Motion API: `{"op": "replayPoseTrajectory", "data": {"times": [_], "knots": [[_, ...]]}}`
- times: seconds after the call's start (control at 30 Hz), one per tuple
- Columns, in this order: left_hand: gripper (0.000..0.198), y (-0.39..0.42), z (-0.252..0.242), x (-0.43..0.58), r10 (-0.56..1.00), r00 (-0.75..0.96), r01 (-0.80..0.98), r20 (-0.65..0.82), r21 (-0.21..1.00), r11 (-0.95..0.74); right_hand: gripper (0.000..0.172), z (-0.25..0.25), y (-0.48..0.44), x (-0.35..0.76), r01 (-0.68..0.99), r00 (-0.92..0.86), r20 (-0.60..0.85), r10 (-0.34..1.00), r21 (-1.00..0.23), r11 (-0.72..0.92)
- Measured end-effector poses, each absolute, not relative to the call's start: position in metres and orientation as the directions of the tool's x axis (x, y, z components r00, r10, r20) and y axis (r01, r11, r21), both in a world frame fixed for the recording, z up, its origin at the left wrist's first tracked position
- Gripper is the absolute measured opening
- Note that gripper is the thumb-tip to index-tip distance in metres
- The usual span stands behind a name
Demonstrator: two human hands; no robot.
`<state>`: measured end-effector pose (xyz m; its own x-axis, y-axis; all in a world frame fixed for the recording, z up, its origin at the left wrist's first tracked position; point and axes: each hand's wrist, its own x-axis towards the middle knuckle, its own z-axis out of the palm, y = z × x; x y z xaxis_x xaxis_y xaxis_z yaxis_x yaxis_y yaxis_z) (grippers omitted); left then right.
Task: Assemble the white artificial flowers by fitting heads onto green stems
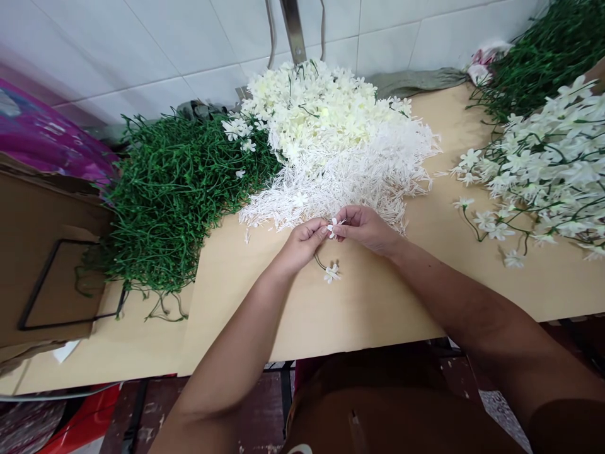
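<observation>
Close together over the table, my two hands meet at a small white artificial flower. My left hand (306, 242) is closed in a pinch on a green stem, which hangs below it and ends in another white flower (331, 272). My right hand (362, 228) pinches the white flower (333, 228) between thumb and finger. Just beyond the hands lies a heap of thin white stamen pieces (350, 170). Behind that is a pile of loose cream-white blossoms (316, 107). Green plastic stems (189, 183) are heaped to the left.
Finished-looking white flowers on stems (553, 170) are piled at the right, with more green stems (553, 57) behind. A cardboard box (47, 252) with a black wire frame (40, 284) stands at the left. A tiled wall (155, 38) closes off the back of the table (378, 309).
</observation>
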<state>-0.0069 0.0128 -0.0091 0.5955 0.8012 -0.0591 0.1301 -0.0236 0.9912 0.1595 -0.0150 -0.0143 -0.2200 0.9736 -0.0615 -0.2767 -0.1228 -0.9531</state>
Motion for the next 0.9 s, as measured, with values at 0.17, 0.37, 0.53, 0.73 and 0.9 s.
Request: {"op": "replayPoseTrajectory", "data": {"times": [0.17, 0.37, 0.53, 0.73, 0.9], "knots": [[0.039, 0.0107, -0.0052, -0.0071, 0.790, 0.610, 0.018, -0.061, 0.998, 0.063, 0.034, -0.0166, -0.0151, 0.1600, -0.369, -0.291, -0.082, 0.953, -0.910, -0.191], [0.038, 0.0074, -0.0006, -0.0063, 0.778, 0.616, 0.040, -0.124, 0.991, 0.127, 0.037, -0.0194, -0.0144, 0.1600, -0.371, -0.298, -0.094, 0.950, -0.905, -0.206], [0.041, 0.0073, -0.0033, -0.0062, 0.768, 0.629, 0.058, -0.125, 0.992, 0.114, 0.038, -0.0183, -0.0154, 0.1580, -0.314, -0.276, -0.082, 0.958, -0.934, -0.170], [0.045, 0.0066, -0.0063, -0.0064, 0.785, 0.598, 0.093, -0.162, 0.987, 0.133, 0.039, -0.0186, -0.0172, 0.1536, -0.297, -0.217, -0.060, 0.974, -0.947, -0.125], [0.047, 0.0075, -0.0061, -0.0051, 0.774, 0.618, 0.070, -0.137, 0.990, 0.119, 0.038, -0.0195, -0.0174, 0.1530, -0.262, -0.211, -0.055, 0.976, -0.959, -0.111]]}}
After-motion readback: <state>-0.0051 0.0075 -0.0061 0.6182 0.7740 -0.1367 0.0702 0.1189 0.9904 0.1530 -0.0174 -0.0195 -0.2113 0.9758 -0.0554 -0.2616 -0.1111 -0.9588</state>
